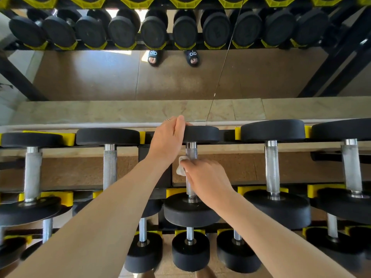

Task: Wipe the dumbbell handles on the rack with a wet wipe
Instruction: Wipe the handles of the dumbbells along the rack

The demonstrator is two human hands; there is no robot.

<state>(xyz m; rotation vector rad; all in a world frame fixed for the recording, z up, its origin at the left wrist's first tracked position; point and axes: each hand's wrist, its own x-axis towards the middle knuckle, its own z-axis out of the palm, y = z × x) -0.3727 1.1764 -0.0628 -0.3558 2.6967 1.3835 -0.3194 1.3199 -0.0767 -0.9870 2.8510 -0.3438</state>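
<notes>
The wet wipe [181, 165] is a small crumpled white wad pressed against the left side of a ridged metal handle [191, 152], about midway along it. That handle belongs to the middle dumbbell [191, 209] on the top shelf of the rack [154, 194], lying with one black end toward the wall and the other toward the person. The right hand [204, 180] has its fingers curled round the handle with the wipe caught under them, so only a bit of white pokes out on the left. The left hand [167, 140] reaches to the far end of the same dumbbell and grips the rim of the black weight [201, 134], fingers bent over its back edge and thumb on top; a thin ring [168, 119] shows on one finger.

On either side lie more dumbbells in yellow cradles [243, 133], two to the left and two to the right, with smaller ones on a lower shelf near the bottom. Behind the rack runs a pale stone ledge [120, 112], and above it a mirror [90, 77] showing the rack and a pair of black sandals [192, 57] on a brown floor.
</notes>
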